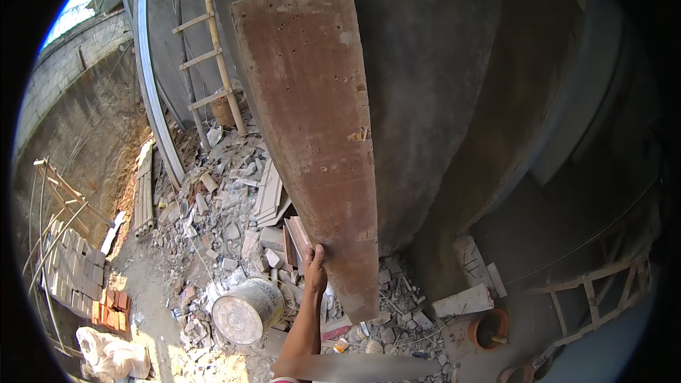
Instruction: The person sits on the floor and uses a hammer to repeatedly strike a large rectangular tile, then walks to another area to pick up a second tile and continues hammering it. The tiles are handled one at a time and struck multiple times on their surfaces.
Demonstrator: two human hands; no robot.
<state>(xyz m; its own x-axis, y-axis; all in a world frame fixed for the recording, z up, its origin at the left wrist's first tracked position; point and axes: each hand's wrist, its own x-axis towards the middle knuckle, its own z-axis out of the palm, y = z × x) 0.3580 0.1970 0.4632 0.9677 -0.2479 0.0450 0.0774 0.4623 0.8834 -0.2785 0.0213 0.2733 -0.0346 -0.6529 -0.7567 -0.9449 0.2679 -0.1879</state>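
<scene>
A long reddish-brown board (312, 120), probably plywood, rises upright in front of me, its face pitted and its edges chipped. It looks wider at the top and narrows toward its lower end. At its lower left edge my left hand (314, 268) grips it, thumb on the near face and the other fingers hidden behind. My right hand does not show. Across the bottom of the view lies a blurred, elongated shape (355, 367) that I cannot make out. Behind the board stands a grey plastered wall (433, 64).
Rubble (220, 234) covers the ground, with a whitish bucket (237, 319) close to my arm. A wooden ladder (213, 50) leans at the far left beside long metal strips (152, 85). Orange bricks (111, 310) and a pale sack (110, 354) lie left. An orange-brown bucket (488, 328) stands right.
</scene>
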